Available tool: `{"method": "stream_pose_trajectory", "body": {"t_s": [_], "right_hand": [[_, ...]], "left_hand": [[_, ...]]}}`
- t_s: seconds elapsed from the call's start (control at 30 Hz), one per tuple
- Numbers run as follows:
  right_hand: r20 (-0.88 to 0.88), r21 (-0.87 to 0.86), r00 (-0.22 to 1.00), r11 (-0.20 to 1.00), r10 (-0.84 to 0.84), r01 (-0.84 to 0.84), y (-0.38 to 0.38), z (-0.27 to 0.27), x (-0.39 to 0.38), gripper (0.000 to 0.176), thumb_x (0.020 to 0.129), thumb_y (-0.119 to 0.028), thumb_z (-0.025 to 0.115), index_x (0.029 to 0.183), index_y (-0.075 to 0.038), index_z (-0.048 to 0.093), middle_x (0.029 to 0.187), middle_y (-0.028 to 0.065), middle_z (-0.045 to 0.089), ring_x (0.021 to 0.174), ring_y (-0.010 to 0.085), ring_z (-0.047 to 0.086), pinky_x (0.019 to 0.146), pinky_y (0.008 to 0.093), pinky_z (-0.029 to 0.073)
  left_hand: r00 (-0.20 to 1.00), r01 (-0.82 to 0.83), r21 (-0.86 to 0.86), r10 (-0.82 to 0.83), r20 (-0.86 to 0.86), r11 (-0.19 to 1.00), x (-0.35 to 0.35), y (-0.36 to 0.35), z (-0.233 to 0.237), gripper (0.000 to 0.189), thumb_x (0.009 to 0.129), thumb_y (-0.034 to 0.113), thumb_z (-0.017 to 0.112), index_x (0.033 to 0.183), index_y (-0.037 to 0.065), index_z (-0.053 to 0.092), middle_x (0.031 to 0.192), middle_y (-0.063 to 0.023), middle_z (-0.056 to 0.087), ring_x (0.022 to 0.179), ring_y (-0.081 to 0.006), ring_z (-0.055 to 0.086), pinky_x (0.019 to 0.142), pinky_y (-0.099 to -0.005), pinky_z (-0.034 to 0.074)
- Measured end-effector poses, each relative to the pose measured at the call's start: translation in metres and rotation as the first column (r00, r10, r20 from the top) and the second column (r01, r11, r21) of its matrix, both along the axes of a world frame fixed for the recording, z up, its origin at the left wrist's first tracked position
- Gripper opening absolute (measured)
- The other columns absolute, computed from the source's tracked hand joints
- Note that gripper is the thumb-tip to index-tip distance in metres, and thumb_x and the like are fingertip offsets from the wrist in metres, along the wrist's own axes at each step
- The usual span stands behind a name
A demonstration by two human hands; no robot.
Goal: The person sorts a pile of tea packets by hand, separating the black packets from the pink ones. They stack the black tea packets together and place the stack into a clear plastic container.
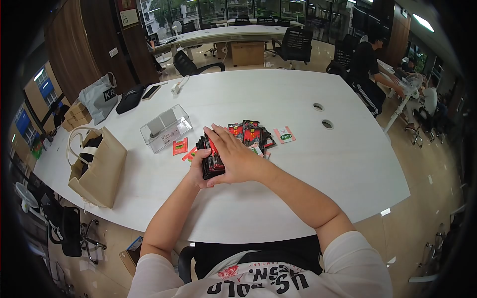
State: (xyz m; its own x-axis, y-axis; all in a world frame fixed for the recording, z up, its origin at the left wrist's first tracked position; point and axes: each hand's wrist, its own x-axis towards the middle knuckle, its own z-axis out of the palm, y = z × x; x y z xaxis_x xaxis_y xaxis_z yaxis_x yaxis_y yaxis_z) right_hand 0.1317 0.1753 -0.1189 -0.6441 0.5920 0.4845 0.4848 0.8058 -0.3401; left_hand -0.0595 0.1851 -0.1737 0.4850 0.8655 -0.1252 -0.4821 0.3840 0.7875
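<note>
Above the near middle of the white table (308, 179), a stack of black-and-red sachets (214, 167) is gripped between my two hands. My left hand (197, 173) wraps the left and lower side of it, thumb up along the edge. My right hand (237, 158) lies over the right side with its fingers pressed against the stack, hiding much of it. Just beyond my right hand is a loose pile of more black-and-red sachets (252, 134). A white-and-orange packet (285, 134) lies right of that pile. Left of the stack is a small red packet (180, 146).
A clear plastic box (165, 128) with compartments stands left of my hands. Further left are a cream tote bag (107, 166), a grey bag (98, 99), a black pouch (130, 99), a phone (151, 92) and a white plug (175, 89). A person (366, 67) sits at the right.
</note>
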Motion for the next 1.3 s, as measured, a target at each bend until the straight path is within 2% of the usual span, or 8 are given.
{"method": "stream_pose_trajectory", "body": {"t_s": [0.1,0.17,0.4,0.6,1.0,1.1,1.2,1.3], "right_hand": [[0.067,-0.133,0.997,0.99,0.044,-0.035,0.004,0.009,0.009,0.137,0.068,-0.057,0.093,0.165,-0.002,0.014,0.165,0.0321,0.022,0.153,0.0497,0.027,0.126,0.0528,0.029],[0.114,-0.208,0.992,0.978,0.049,-0.024,0.007,0.012,0.013,0.138,0.067,-0.059,0.093,0.166,-0.003,0.015,0.165,0.0317,0.023,0.153,0.0497,0.027,0.125,0.0526,0.031],[-0.017,-0.036,1.0,0.999,0.026,-0.026,0.013,-0.006,0.002,0.136,0.062,-0.059,0.095,0.164,-0.005,0.023,0.163,0.0307,0.03,0.151,0.0493,0.031,0.124,0.0521,0.034],[-0.019,-0.053,1.0,0.998,0.019,-0.02,0.012,-0.002,0.004,0.136,0.06,-0.052,0.098,0.163,-0.005,0.025,0.156,0.0283,0.037,0.146,0.0484,0.038,0.123,0.0516,0.035],[-0.076,0.007,0.997,1.0,0.029,-0.028,0.009,-0.004,-0.003,0.129,0.063,-0.045,0.098,0.163,-0.007,0.027,0.14,0.022,0.049,0.131,0.0422,0.05,0.112,0.0504,0.044],[-0.078,0.008,0.996,0.999,0.039,-0.039,0.011,-0.005,-0.002,0.127,0.064,-0.046,0.097,0.163,-0.008,0.028,0.14,0.021,0.05,0.131,0.0417,0.05,0.112,0.0503,0.044],[-0.067,-0.003,0.997,0.999,0.037,-0.037,0.01,-0.002,-0.001,0.126,0.065,-0.047,0.097,0.163,-0.008,0.028,0.14,0.0207,0.05,0.131,0.0419,0.05,0.112,0.0505,0.044],[-0.064,-0.007,0.997,0.999,0.034,-0.034,0.009,-0.001,0.0,0.125,0.065,-0.046,0.097,0.163,-0.008,0.029,0.141,0.0206,0.05,0.133,0.0425,0.05,0.114,0.0513,0.043]], "left_hand": [[0.988,0.157,0.008,-0.157,0.004,0.988,-0.002,0.006,-0.01,0.075,0.086,0.061,0.057,0.145,0.015,0.056,0.13,-0.0169,0.069,0.105,-0.0342,0.072,0.082,-0.0517,0.062],[0.991,0.136,0.004,-0.136,-0.015,0.991,-0.002,0.007,-0.015,0.075,0.087,0.061,0.055,0.145,0.014,0.056,0.129,-0.0168,0.069,0.104,-0.0342,0.073,0.079,-0.0509,0.062],[0.999,0.028,0.039,-0.027,-0.041,0.999,-0.002,0.015,-0.023,0.075,0.088,0.061,0.053,0.143,0.011,0.056,0.125,-0.0167,0.071,0.097,-0.0352,0.074,0.072,-0.0477,0.062],[0.994,0.103,0.042,-0.101,-0.04,0.994,0.002,0.008,-0.012,0.075,0.088,0.064,0.053,0.145,0.014,0.056,0.125,-0.0175,0.071,0.097,-0.0373,0.074,0.07,-0.054,0.063],[0.995,0.067,0.045,-0.07,0.077,0.997,-0.006,0.018,-0.029,0.08,0.086,0.072,0.062,0.146,0.02,0.055,0.134,-0.0164,0.067,0.108,-0.0398,0.071,0.075,-0.0656,0.06],[0.99,0.094,0.061,-0.099,0.097,0.994,-0.009,0.022,-0.034,0.08,0.085,0.071,0.065,0.145,0.02,0.055,0.134,-0.0158,0.067,0.109,-0.0392,0.071,0.076,-0.0655,0.061],[0.986,0.039,0.024,-0.043,0.159,0.999,0.002,0.006,-0.013,0.074,0.089,0.063,0.069,0.143,0.015,0.054,0.123,-0.015,0.071,0.097,-0.0325,0.077,0.064,-0.0532,0.068],[0.986,0.03,0.025,-0.034,0.161,0.999,0.001,0.008,-0.015,0.073,0.089,0.061,0.071,0.142,0.014,0.055,0.125,-0.014,0.071,0.102,-0.03,0.076,0.074,-0.0486,0.068]]}}
